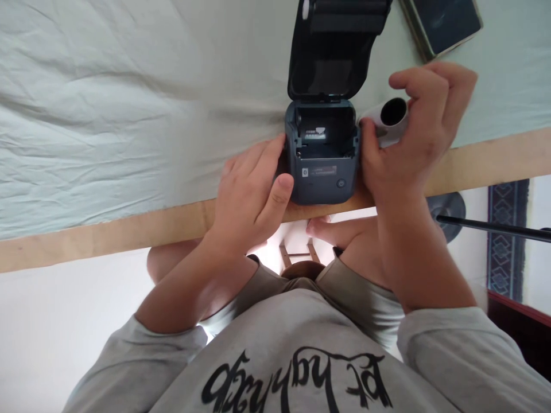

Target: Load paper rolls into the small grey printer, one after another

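Note:
A dark blue-grey label printer stands near the table's front edge with its black lid swung up and back. Its inner bay shows no roll, only a small white label at the back. My left hand rests against the printer's left side, fingers stretched out and thumb apart. Just right of the printer, my right hand has its thumb and fingers around a small white paper roll with a dark hollow core. The right thumb lies close to the printer's right wall.
A dark-screened phone lies at the back right on the pale green cloth. The table's wooden edge runs across in front of my lap. Below it on the right are a black metal rod and a patterned dark strip.

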`<act>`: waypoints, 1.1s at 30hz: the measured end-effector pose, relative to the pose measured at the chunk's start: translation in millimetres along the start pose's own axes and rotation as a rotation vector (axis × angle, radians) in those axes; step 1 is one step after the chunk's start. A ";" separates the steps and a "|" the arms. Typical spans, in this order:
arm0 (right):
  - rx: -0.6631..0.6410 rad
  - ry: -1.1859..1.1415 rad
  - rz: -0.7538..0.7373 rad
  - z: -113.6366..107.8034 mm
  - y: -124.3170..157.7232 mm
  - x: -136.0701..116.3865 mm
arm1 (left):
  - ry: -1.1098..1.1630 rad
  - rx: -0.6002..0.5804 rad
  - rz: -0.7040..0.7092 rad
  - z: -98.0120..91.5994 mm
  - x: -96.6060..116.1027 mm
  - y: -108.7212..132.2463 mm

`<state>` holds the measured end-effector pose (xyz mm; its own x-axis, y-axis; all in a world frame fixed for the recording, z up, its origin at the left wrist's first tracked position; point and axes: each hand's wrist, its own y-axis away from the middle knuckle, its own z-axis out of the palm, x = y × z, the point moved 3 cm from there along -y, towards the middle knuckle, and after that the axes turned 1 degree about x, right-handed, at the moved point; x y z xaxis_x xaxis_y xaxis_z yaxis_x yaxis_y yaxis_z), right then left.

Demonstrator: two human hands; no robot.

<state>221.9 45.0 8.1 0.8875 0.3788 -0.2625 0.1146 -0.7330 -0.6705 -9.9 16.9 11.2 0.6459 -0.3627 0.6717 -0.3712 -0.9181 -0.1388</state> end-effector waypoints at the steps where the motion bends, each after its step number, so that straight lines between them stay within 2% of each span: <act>1: 0.014 -0.013 0.007 1.6 1.1 2.0 | 0.003 0.001 0.006 0.1 0.0 -0.6; 8: 0.041 -0.095 0.125 12.5 7.4 14.7 | -0.007 -0.008 0.034 1.7 -2.7 -2.6; 12: 0.024 -0.190 0.071 7.2 3.3 13.6 | -0.049 -0.015 0.039 2.1 -2.0 0.1; 17: 0.119 -0.372 0.029 5.6 1.4 14.1 | -0.038 -0.007 0.028 3.9 -3.8 0.3; 22: 0.273 -0.700 0.140 18.2 7.2 18.7 | -0.081 -0.002 0.031 5.1 -3.0 -2.4; 24: 0.288 -0.767 0.169 19.3 8.7 16.5 | -0.089 0.002 0.026 4.8 -1.6 -3.2; 28: 0.222 -0.661 0.199 10.1 7.8 8.0 | -0.077 0.000 0.020 4.5 -1.5 -4.5; 31: 0.198 -0.482 0.089 2.3 3.6 0.8 | -0.095 -0.021 0.016 5.6 -4.0 -5.8; 33: 0.222 -0.449 0.007 1.3 -0.3 -3.3 | -0.102 -0.027 0.010 6.2 -5.5 -6.5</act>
<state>218.4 44.8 8.3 0.6029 0.6160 -0.5071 -0.0316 -0.6167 -0.7866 -6.9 23.9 3.8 0.7062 -0.3875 0.5926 -0.3948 -0.9103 -0.1247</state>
